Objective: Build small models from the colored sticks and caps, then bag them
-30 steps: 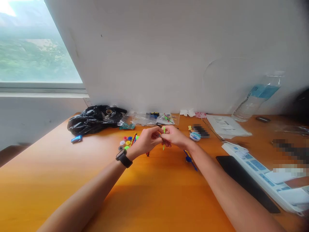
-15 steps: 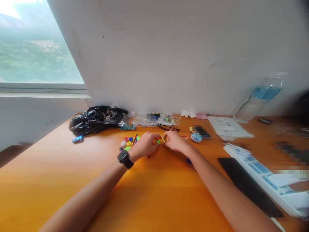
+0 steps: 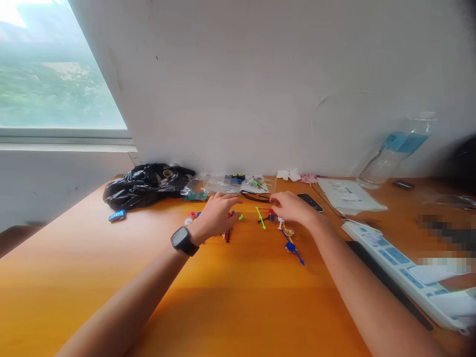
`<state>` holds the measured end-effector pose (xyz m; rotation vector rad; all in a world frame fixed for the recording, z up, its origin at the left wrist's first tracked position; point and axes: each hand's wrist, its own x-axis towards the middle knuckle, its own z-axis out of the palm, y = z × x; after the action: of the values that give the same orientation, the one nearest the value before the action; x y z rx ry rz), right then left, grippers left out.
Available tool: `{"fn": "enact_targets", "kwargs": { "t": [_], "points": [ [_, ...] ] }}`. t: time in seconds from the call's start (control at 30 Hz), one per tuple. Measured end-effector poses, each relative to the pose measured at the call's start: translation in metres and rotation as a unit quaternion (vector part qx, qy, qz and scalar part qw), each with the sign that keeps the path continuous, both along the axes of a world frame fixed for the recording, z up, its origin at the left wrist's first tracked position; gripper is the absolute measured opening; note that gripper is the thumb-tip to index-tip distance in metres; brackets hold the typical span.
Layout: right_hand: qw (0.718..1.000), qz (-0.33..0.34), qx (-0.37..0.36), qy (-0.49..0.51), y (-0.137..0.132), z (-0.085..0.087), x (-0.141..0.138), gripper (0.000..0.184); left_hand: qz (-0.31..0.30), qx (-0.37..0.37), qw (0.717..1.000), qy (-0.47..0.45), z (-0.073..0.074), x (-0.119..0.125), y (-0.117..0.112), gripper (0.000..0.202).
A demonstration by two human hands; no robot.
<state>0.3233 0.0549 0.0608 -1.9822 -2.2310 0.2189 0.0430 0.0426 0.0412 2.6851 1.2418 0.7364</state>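
My left hand (image 3: 216, 216), with a black watch (image 3: 181, 239) on its wrist, hovers over small coloured plastic pieces, thumb and fingers apart. Close to its thumb tip is a green round piece (image 3: 240, 217). Red and dark sticks (image 3: 227, 235) lie partly under that hand. My right hand (image 3: 292, 206) is open, its fingers loosely bent above a red round piece (image 3: 271, 216). To its left lies a green double-ended arrow (image 3: 261, 218). Below it are a white piece (image 3: 280, 223) and a blue arrow (image 3: 290, 247) with a round middle.
A black plastic bag (image 3: 145, 186) and clear packaging (image 3: 217, 184) lie along the wall. A phone (image 3: 310, 202), a white paper packet (image 3: 347, 194), a plastic bottle (image 3: 394, 153) and a white power strip (image 3: 401, 272) are to the right. A small blue packet (image 3: 117, 216) sits left.
My hands have moved apart, left hand leftward and right hand rightward. The green arrow, earlier at the right fingers, now lies on the table. More coloured pieces have come into view.
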Motion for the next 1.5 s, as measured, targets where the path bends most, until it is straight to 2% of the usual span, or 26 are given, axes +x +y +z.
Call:
{"fn": "enact_targets", "kwargs": {
  "t": [0.1,0.2,0.3,0.43,0.53,0.6,0.7,0.77,0.9,1.03,1.17,1.33,1.4,1.5],
  "points": [
    [0.999,0.010,-0.032,-0.001,0.005,-0.014,0.006,0.014,-0.001,-0.014,1.000,-0.019,0.014,-0.006,0.000,0.032],
    [0.999,0.015,-0.042,0.012,0.007,-0.019,0.006,0.014,-0.004,-0.032,0.999,-0.037,0.024,-0.012,-0.001,0.030],
    [0.999,0.011,-0.030,0.021,0.006,-0.013,0.007,0.014,-0.012,-0.040,0.998,-0.055,0.030,-0.017,0.001,0.026],
    [0.998,0.009,0.040,0.039,0.001,0.004,0.006,0.016,-0.023,-0.023,0.996,-0.084,0.033,-0.017,0.002,0.022],
    [0.988,0.033,0.088,0.121,-0.002,0.014,-0.003,0.015,-0.031,-0.026,0.991,-0.124,0.036,-0.011,-0.004,0.022],
    [0.964,0.074,0.070,0.247,-0.007,0.018,-0.016,0.012,-0.050,-0.030,0.986,-0.157,0.038,-0.006,-0.009,0.026],
    [0.885,0.131,-0.025,0.446,-0.017,0.020,-0.041,0.015,-0.080,-0.012,0.979,-0.187,0.038,0.002,-0.015,0.032],
    [0.843,0.139,-0.064,0.515,-0.023,0.020,-0.055,0.017,-0.089,0.011,0.978,-0.189,0.036,0.005,-0.016,0.029],
    [0.809,0.139,-0.099,0.563,-0.027,0.016,-0.069,0.020,-0.110,0.017,0.976,-0.185,0.030,0.006,-0.012,0.010],
    [0.793,0.093,-0.093,0.595,-0.025,0.007,-0.074,0.029,-0.121,-0.027,0.975,-0.186,0.030,0.004,-0.014,0.007],
    [0.794,0.089,-0.102,0.592,-0.026,0.000,-0.080,0.027,-0.120,-0.076,0.975,-0.169,0.030,0.004,-0.017,0.008],
    [0.812,0.102,-0.119,0.563,-0.021,-0.013,-0.080,0.024,-0.118,-0.129,0.970,-0.166,0.027,0.003,-0.015,0.013],
    [0.841,0.077,-0.135,0.518,-0.016,-0.020,-0.076,0.021,-0.126,-0.148,0.967,-0.162,0.025,0.001,-0.014,0.015],
    [0.919,0.023,-0.138,0.369,-0.011,-0.029,-0.069,0.019,-0.142,-0.176,0.965,-0.135,0.022,-0.001,-0.014,0.013]
  ]
}}
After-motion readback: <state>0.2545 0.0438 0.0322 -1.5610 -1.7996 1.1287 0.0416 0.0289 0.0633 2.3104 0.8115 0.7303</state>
